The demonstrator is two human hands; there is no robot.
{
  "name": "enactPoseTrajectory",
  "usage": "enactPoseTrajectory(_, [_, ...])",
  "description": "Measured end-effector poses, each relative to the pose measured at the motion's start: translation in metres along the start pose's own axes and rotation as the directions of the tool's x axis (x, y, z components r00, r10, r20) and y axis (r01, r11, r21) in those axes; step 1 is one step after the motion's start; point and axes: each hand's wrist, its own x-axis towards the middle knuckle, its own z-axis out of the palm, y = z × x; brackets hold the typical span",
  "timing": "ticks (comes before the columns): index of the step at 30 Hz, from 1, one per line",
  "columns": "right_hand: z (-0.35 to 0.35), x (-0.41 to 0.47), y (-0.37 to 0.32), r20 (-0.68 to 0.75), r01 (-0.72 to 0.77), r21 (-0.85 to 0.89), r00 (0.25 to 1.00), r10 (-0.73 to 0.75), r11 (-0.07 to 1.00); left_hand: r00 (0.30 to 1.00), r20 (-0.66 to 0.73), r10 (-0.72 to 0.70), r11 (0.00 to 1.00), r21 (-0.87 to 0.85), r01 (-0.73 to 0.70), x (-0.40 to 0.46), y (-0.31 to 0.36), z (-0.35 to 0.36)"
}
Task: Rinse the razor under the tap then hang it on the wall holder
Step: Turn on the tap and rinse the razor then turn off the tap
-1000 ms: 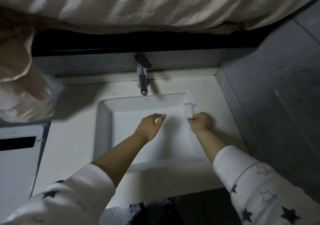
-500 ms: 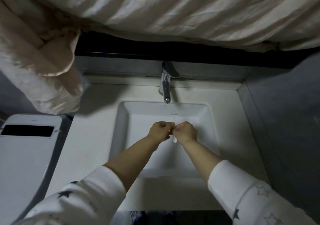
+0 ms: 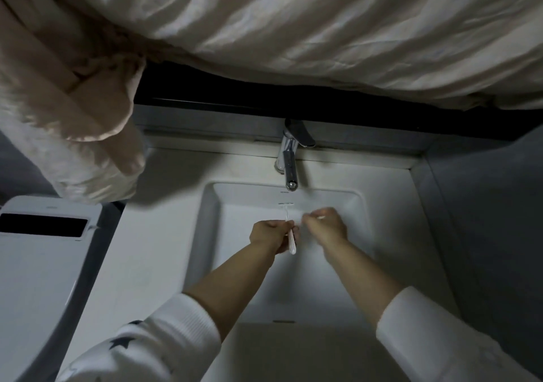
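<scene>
A slim white razor point(image 3: 289, 228) stands upright over the white sink basin point(image 3: 205, 234), head pointing toward the chrome tap point(image 3: 290, 164). My left hand point(image 3: 271, 236) is closed around the razor's handle. My right hand point(image 3: 324, 225) hovers just to the right of it, fingers loosely curled and blurred, a small gap between it and the razor. No water stream is visible from the tap. No wall holder is in view.
A white toilet lid point(image 3: 38, 264) sits at the left. Pale fabric point(image 3: 264, 28) hangs overhead, and a bunched towel point(image 3: 73, 117) droops at the upper left. A grey wall point(image 3: 484, 220) runs along the right of the white counter point(image 3: 152, 249).
The razor passed from my right hand at the basin's right edge to my left hand at the middle. My right hand has just drawn away to the right.
</scene>
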Motion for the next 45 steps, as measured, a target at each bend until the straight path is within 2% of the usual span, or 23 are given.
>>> enactPoseTrajectory(5, [-0.027,0.042,-0.073,0.012,0.087,0.255,0.996,-0.093,0.963,0.998,0.055,-0.03,0.998,-0.051,0.033,0.002,0.008,-0.004])
enactPoseTrajectory(9, [-0.024,0.055,-0.124,0.167,0.045,0.176,0.983,-0.075,0.983,0.993,0.102,-0.055,0.994,-0.085,0.064,0.003,0.012,-0.003])
enactPoseTrajectory(11, [-0.018,0.059,-0.134,0.184,0.04,0.173,0.98,-0.072,0.984,0.992,0.114,-0.055,0.993,-0.096,0.066,0.003,0.015,-0.001])
enactPoseTrajectory(14, [-0.015,0.061,-0.135,0.18,0.007,0.217,0.983,-0.047,0.976,0.992,0.116,-0.048,0.99,-0.125,0.063,0.003,0.018,0.002])
enactPoseTrajectory(21, [-0.003,0.056,-0.133,0.282,-0.153,0.408,0.959,0.035,0.9,0.993,0.111,-0.04,0.991,-0.119,0.053,0.004,0.022,0.003])
enactPoseTrajectory(26, [0.008,0.059,-0.13,0.185,-0.122,0.506,0.982,0.031,0.854,0.993,0.117,0.0,0.993,-0.119,0.014,0.004,0.026,0.006])
enactPoseTrajectory(31, [0.013,0.063,-0.123,0.201,-0.105,0.586,0.979,-0.019,0.804,0.993,0.112,0.03,0.995,-0.102,-0.019,0.001,0.031,0.008])
enactPoseTrajectory(45, [0.018,0.054,-0.131,0.189,-0.174,0.566,0.979,0.079,0.806,0.995,0.098,0.021,0.997,-0.075,-0.013,-0.005,0.033,0.006])
